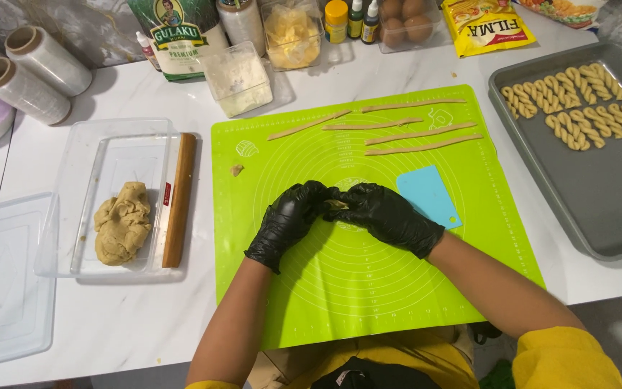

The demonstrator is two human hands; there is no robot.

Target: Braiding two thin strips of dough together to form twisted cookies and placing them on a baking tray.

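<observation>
Your left hand [289,220] and right hand [390,216], both in black gloves, meet at the centre of the green mat [368,288], fingers curled together and pinching a small piece of dough [337,205] between them. At twelve o'clock from your hands lie five dough strips [404,126]; just at three o'clock sits a blue scraper [430,196]. Over at nine o'clock, a dough lump [122,222] rests in a clear container [88,144], a wooden rolling pin [180,198] beside it. At two o'clock on the white surface [109,324], a grey tray [613,194] carries twisted dough pieces [577,108].
</observation>
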